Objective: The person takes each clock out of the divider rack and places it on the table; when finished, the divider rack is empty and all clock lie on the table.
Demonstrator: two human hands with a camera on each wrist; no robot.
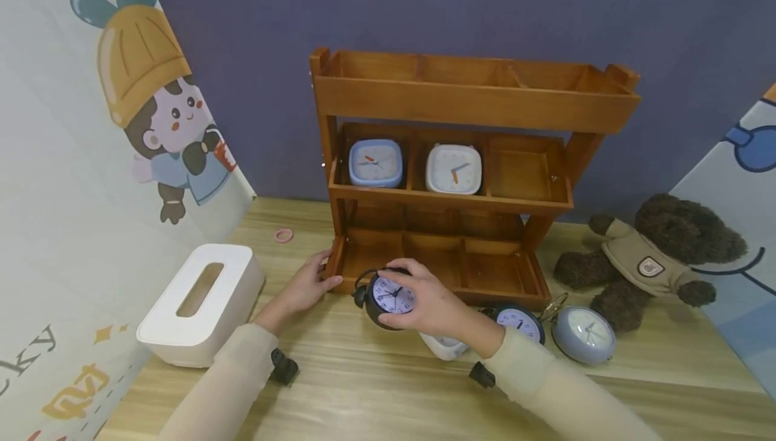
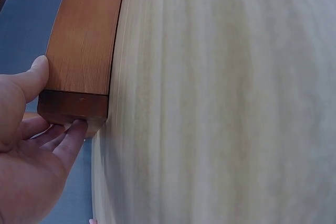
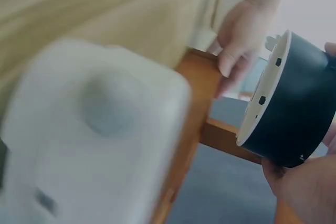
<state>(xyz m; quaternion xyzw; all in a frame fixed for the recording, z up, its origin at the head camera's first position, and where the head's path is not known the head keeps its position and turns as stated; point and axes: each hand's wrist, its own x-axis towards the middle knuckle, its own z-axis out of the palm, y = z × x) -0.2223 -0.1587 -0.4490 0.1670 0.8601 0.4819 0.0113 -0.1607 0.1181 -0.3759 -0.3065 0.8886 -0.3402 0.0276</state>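
Observation:
My right hand (image 1: 433, 299) grips a black twin-bell alarm clock (image 1: 393, 295) by its rim, in front of the lowest tier of a brown wooden shelf (image 1: 479, 104). In the right wrist view the clock's dark round body (image 3: 294, 98) is tilted, its pale back partly visible. My left hand (image 1: 306, 286) holds the shelf's lower left corner; in the left wrist view the thumb lies on one side of the wooden end (image 2: 73, 103) and the fingers on the other. A blue clock (image 1: 376, 163) and a white clock (image 1: 454, 169) sit in the middle tier's left and centre compartments.
A white clock (image 1: 445, 347), partly hidden under my right forearm, a dark clock (image 1: 520, 323) and a blue-grey clock (image 1: 584, 334) lie on the table. A brown teddy bear (image 1: 651, 259) is at right. A white tissue box (image 1: 200, 299) and a pink ring (image 1: 283, 235) are at left.

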